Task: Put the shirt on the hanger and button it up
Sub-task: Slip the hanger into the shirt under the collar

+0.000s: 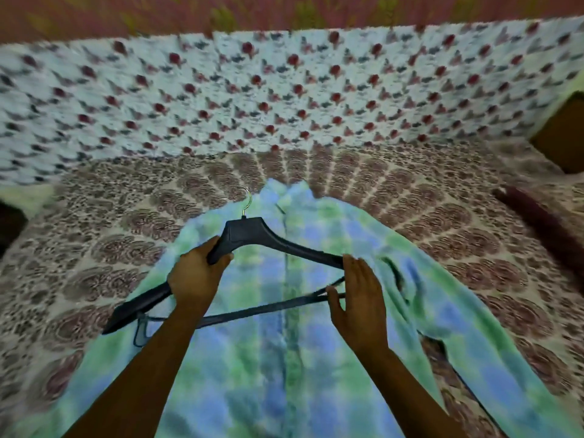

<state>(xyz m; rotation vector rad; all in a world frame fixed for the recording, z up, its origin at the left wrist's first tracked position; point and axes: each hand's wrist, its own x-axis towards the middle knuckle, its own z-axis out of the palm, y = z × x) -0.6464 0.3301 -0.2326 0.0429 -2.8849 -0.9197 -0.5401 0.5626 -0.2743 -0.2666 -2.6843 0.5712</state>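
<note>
- I see the green-and-blue checked shirt (303,327) lying flat on the patterned bedspread (94,248), collar end away from me, front placket running down the middle.
- A dark plastic hanger (252,235) with a metal hook (248,199) is above the shirt's upper part, tilted, its left end lower and nearer to me.
- My left hand (196,276) grips the hanger's left shoulder arm, fingers curled round it just beside the neck.
- My right hand (357,289) is at the hanger's right end; fingers straight and loosely together, thumb touching the lower bar. Whether the fingers press the shirt fabric there, I cannot tell.
- Right end of the hanger is hidden behind that hand.
- A floral-print cloth (284,96) covers the far part of the bed; view is motion-blurred.
</note>
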